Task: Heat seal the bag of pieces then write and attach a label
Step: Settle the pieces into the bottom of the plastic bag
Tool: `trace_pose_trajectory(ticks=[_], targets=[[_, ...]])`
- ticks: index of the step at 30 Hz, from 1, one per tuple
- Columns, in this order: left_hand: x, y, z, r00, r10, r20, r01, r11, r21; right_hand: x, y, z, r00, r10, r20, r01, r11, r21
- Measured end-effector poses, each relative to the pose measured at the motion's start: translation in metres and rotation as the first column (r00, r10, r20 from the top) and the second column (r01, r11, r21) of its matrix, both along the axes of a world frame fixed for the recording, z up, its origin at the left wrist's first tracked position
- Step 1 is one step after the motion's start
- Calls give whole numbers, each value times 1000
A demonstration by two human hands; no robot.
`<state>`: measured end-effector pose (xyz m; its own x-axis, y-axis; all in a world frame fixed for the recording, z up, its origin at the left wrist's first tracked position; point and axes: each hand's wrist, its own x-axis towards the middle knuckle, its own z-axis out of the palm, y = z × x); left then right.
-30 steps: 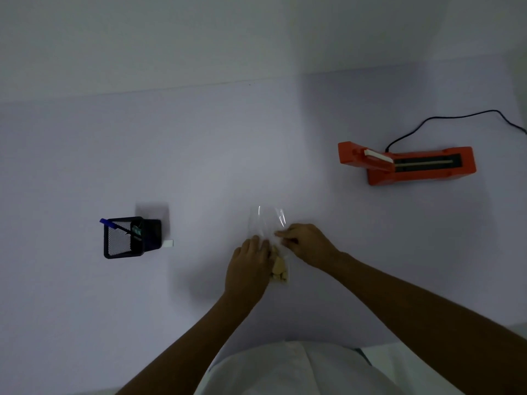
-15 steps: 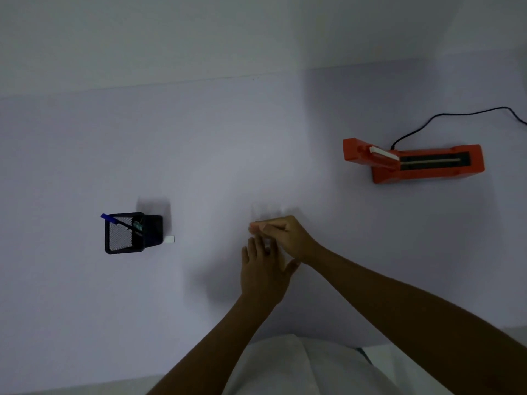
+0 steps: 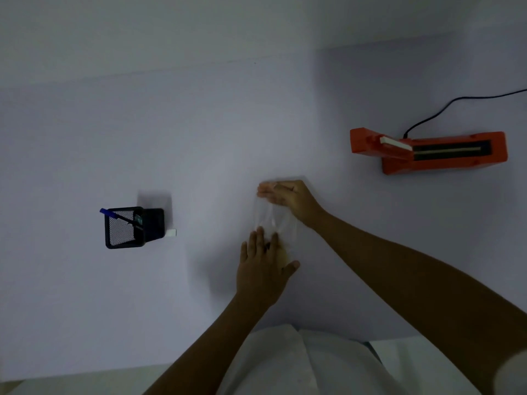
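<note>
On table (image 3: 199, 138), L hand (image 3: 262, 269) flat on bag (image 3: 273, 220), R hand (image 3: 288, 198) unclear (pen (image 3: 114, 215) in cup (image 3: 122, 229)).

White table (image 3: 199, 138), clear bag (image 3: 271, 219) ctr, orange sealer (image 3: 445, 164) R, mesh pen cup (image 3: 122, 232) L

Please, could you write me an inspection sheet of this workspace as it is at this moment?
Surface: pale table, dimly lit.
Job's things: clear bag between the hands; orange heat sealer at far right; blue pen in black mesh holder; small white item beside the holder, perhaps the label.
Clutter: nothing seen.
Grippers: left hand flat on the bag's near end; right hand at its far end, grip blurred.
Cables: black cable runs from the sealer off the right edge.
Surroundings: wall; white garment.
</note>
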<state>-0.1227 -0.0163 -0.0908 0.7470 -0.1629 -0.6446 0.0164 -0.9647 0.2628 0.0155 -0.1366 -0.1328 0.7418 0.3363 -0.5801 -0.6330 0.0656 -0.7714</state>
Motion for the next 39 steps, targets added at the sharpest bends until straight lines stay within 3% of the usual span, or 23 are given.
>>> trace_pose_trajectory(ticks=[7,13,16,19,26,36,39], targets=[[-14,2,-1,999,30,27,-31,999,27,14,0,2,998,-59,-31,59,998,1],[-16,4,-5,998,49,32,-49,999,2,-9,-3,27,967,-207,149,208,978,9],[-16,5,-5,998,54,19,-54,998,-13,-40,0,34,979,-50,197,54,998,-19],[-14,7,-4,999,33,15,-33,999,-10,-66,3,20,989,85,123,-81,996,-36],[-16,11,-6,999,27,29,-26,999,-22,-55,13,-5,980,197,0,-197,979,-51],[-14,19,-7,996,-38,76,39,999,-15,-12,20,-4,995,24,-93,-24,1000,-3],[0,24,-10,979,55,194,-43,997,-66,-14,20,1,995,-15,-99,15,1000,-1]])
